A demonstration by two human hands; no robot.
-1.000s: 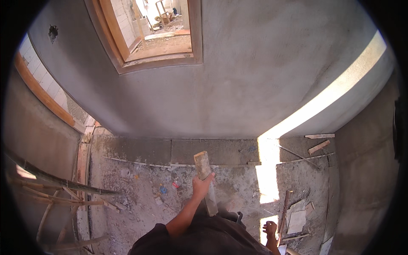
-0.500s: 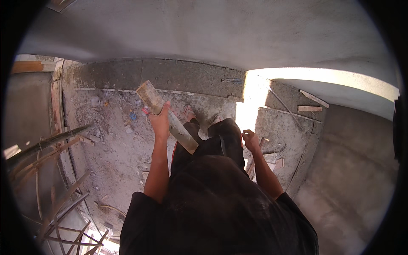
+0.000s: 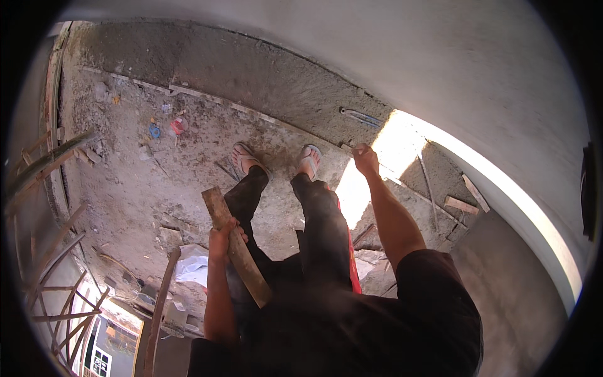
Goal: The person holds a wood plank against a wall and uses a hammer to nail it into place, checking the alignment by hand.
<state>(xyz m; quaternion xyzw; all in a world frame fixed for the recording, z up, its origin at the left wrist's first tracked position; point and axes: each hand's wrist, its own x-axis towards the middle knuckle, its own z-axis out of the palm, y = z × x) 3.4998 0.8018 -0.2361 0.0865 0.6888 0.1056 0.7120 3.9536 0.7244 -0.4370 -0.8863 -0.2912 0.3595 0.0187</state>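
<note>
My left hand is wrapped around a short wooden plank, dusty and grey-brown. The plank slants from beyond the hand back toward my waist, its near end against my dark clothes. My right arm stretches forward, and my right hand is closed with fingers curled in; nothing sticks out of it. Just beyond that hand lies a thin bow-shaped tool with blue on it, on the cement strip along the wall. A thin wooden strip edges that cement and passes close to the right hand.
My sandalled feet stand on rough, dusty ground. Bamboo poles and sticks crowd the left side. Wood offcuts lie at the right, near the plastered wall. A white sack and an upright board are near my left arm.
My right hand has moved forward from beside my hip toward the cement strip. The left hand and plank have come nearer my body. The view has turned, and my feet are farther apart.
</note>
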